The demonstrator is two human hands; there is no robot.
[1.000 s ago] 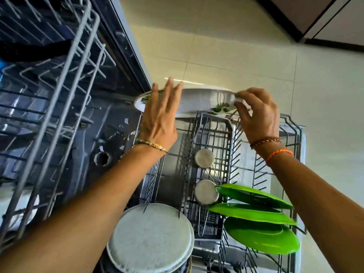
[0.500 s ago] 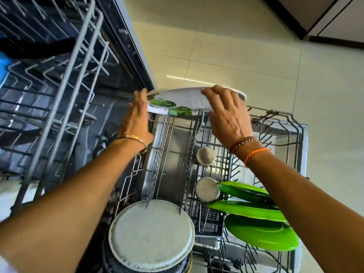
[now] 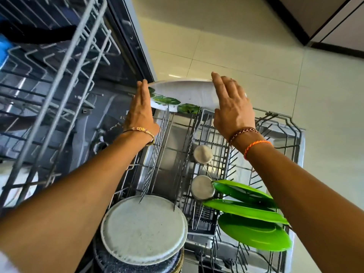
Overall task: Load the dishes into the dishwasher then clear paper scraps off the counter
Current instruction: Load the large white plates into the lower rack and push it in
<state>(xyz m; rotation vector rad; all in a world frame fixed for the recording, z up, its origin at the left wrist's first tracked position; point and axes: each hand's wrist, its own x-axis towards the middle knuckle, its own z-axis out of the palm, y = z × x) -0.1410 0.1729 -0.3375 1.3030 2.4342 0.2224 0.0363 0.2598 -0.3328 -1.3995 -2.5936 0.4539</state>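
Observation:
A white plate with green leaf prints (image 3: 187, 93) stands on edge at the far end of the dishwasher's lower rack (image 3: 279, 120), its lower rim down among the tines. My left hand (image 3: 140, 112) presses flat against the plate's left rim with fingers straight. My right hand (image 3: 231, 105) lies over its right side with fingers spread, and the plate is held between the two palms. Nearer me in the rack stand a grey speckled plate (image 3: 143, 227) and three green plates (image 3: 254, 231).
Two steel cups (image 3: 202, 154) sit upside down in the rack's middle basket. The pulled-out upper rack (image 3: 59, 79) hangs over the left side, above the open tub. Pale floor tiles (image 3: 246, 46) lie beyond the rack, with dark-edged cabinets at the top right.
The plate has shifted left and tipped so its leaf-printed face shows. My right hand went from pinching the rim to lying flat on the plate; my left hand slid to the left rim.

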